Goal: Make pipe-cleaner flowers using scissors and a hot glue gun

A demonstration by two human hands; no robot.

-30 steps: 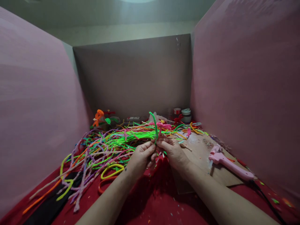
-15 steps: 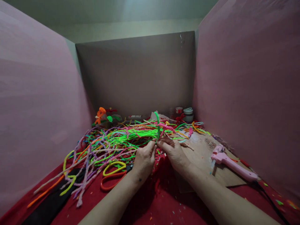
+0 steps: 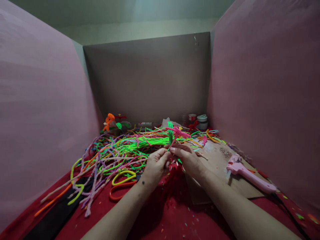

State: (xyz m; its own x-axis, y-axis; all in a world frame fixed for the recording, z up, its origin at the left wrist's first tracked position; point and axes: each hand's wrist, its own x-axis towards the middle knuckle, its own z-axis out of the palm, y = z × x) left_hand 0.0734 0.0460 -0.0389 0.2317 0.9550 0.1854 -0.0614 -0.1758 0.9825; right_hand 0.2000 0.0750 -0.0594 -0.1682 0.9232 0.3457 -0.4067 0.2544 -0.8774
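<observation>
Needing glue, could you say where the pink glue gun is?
Head view, far right: the glue gun lies on the cardboard, right of the right hand.

Craft workstation, built as a booth. A pink panel (image 3: 37, 100) stands outboard of the left hand (image 3: 156, 165), a second panel (image 3: 265, 83) outboard of the right hand (image 3: 188, 160); a grey board (image 3: 150, 76) closes the far end. Loose pipe cleaners (image 3: 120, 150) are heaped beyond the left hand on a red cloth (image 3: 162, 216). A pink glue gun (image 3: 250, 178) lies right of the right hand. Pipe-cleaner flowers (image 3: 110, 120) and jars (image 3: 202, 121) stand farthest away.
</observation>
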